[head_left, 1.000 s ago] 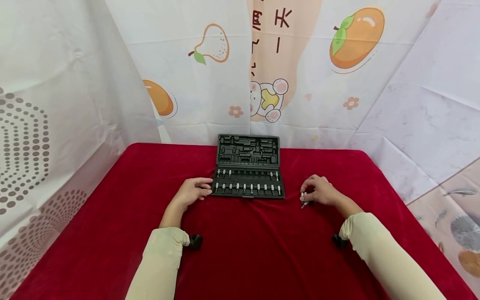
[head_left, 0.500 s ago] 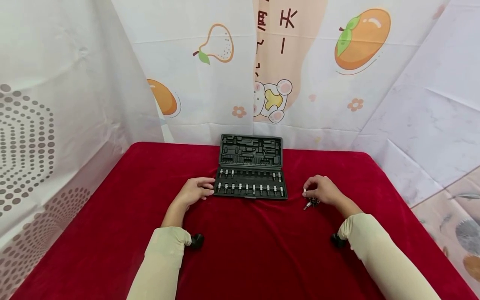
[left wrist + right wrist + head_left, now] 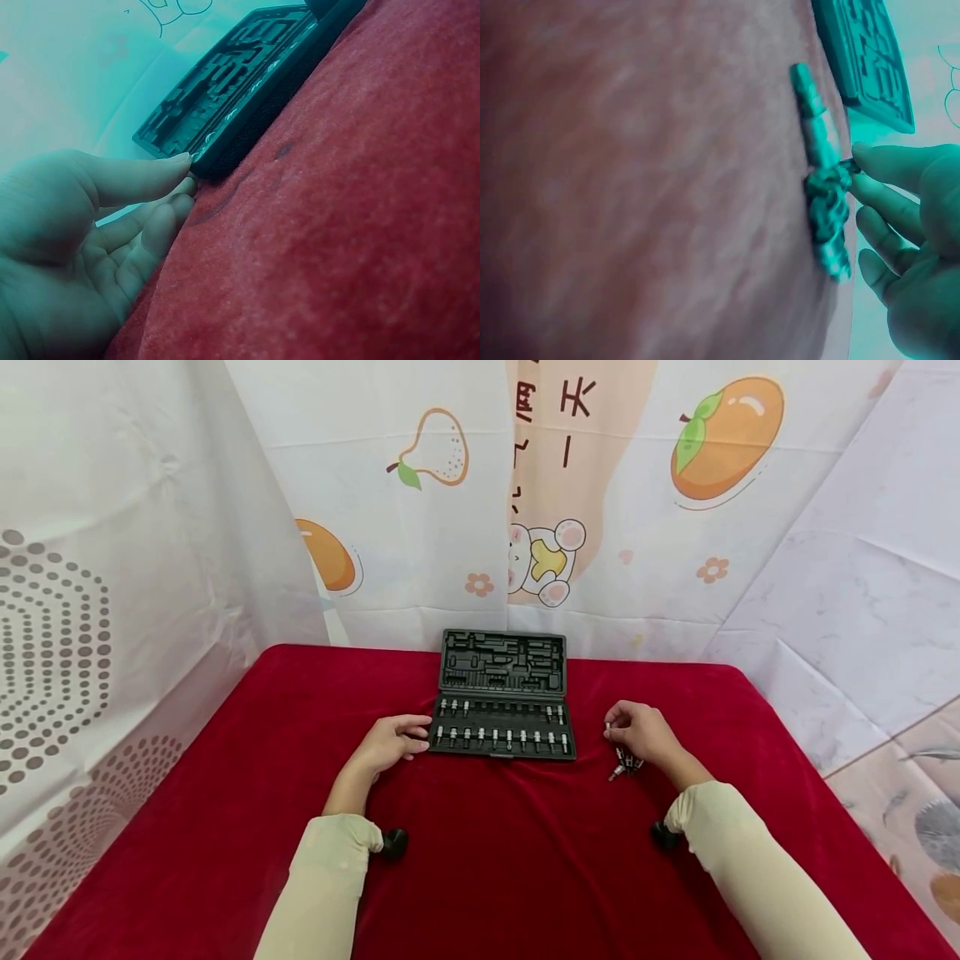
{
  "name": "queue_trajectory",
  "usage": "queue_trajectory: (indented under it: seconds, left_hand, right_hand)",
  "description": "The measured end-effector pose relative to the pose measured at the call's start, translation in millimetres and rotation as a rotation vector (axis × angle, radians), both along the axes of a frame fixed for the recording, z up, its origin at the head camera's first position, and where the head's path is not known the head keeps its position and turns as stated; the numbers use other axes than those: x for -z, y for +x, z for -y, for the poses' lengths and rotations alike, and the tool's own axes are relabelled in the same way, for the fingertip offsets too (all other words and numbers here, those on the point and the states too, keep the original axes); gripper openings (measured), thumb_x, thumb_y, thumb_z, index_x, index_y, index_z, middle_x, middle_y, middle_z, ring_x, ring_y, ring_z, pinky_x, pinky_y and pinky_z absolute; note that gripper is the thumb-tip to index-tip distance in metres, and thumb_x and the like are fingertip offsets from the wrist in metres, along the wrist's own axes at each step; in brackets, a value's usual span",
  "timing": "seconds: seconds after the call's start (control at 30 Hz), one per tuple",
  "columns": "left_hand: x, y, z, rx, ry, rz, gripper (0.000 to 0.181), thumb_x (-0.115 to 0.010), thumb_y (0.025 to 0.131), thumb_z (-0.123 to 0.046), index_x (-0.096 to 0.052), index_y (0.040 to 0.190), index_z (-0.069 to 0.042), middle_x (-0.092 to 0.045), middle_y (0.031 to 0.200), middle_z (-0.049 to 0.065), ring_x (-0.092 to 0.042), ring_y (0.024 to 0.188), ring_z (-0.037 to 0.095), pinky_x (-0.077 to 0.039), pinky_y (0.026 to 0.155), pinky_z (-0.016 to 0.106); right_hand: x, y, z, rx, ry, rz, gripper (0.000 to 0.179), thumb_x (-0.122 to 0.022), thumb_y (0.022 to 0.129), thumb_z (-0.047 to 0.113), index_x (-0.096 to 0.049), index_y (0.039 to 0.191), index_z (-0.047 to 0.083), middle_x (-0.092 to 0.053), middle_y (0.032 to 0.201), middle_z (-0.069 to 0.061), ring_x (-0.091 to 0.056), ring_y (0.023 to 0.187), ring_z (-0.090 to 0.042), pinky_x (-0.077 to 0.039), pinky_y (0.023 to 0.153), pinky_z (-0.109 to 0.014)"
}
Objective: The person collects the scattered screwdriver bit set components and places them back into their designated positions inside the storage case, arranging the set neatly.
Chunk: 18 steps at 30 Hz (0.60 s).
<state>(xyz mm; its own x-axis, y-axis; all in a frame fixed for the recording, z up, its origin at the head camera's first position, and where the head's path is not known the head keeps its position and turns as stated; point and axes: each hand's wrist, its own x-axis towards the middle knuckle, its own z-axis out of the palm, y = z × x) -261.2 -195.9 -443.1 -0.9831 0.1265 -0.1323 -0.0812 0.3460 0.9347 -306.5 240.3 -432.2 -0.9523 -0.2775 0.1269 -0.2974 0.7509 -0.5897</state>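
Observation:
A black plastic socket case (image 3: 501, 718) lies open on the red cloth. Silver bit sockets (image 3: 495, 737) fill its front row, and a few sit at both ends of the back row. My left hand (image 3: 385, 745) touches the case's left side; the left wrist view has the thumb (image 3: 169, 174) at a corner of the case. To the right, my right hand (image 3: 642, 731) pinches a bit socket (image 3: 608, 727) between thumb and fingertips, mostly covered. Below that hand lies a small pile of loose bit sockets (image 3: 627, 766), also close up in the right wrist view.
Red velvet cloth (image 3: 495, 860) covers the table, with soft creases in front of the case. Behind the table hangs a white curtain (image 3: 420, 552) with fruit prints. The case's lid (image 3: 502, 662) leans back near the far edge.
My right hand has lifted slightly away from the pile with a bit socket at its fingertips, so more of the pile shows. The left hand stays at the case; the view has shifted a little.

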Motion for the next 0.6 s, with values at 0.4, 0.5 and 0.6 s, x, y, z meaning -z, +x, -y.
queue_trajectory:
  seconds: [0.4, 0.5, 0.6]
  left_hand:
    - [1.4, -2.2, 1.3, -0.008, 0.002, -0.011, 0.047, -0.069, 0.087, 0.0, -0.059, 0.133, -0.002, -0.063, 0.116, 0.018, -0.064, 0.088, 0.02, -0.051, 0.072, 0.032]
    - [1.9, -2.2, 0.7, -0.009, 0.006, -0.009, 0.047, -0.069, 0.087, 0.0, -0.059, 0.133, -0.002, -0.062, 0.118, 0.018, -0.064, 0.087, 0.02, -0.052, 0.072, 0.032]
    - [2.8, -2.2, 0.3, -0.007, 0.009, -0.007, 0.047, -0.068, 0.087, 0.001, -0.059, 0.133, -0.002, -0.061, 0.119, 0.019, -0.064, 0.087, 0.019, -0.051, 0.072, 0.032]
  right_hand:
    - [-6.3, -8.1, 28, 0.052, -0.037, 0.004, 0.01, -0.072, 0.088, 0.008, -0.068, 0.097, 0.004, -0.068, 0.09, -0.008, -0.061, 0.083, -0.025, -0.05, 0.07, -0.037]
    - [-7.4, -9.9, 34, 0.042, -0.051, -0.003, 0.01, -0.071, 0.088, 0.008, -0.069, 0.097, 0.003, -0.069, 0.09, -0.009, -0.062, 0.085, -0.026, -0.05, 0.071, -0.038]
    - [-7.9, -10.8, 40, 0.032, -0.056, -0.015, 0.009, -0.071, 0.088, 0.007, -0.069, 0.096, 0.003, -0.069, 0.089, -0.009, -0.063, 0.085, -0.026, -0.05, 0.071, -0.039]
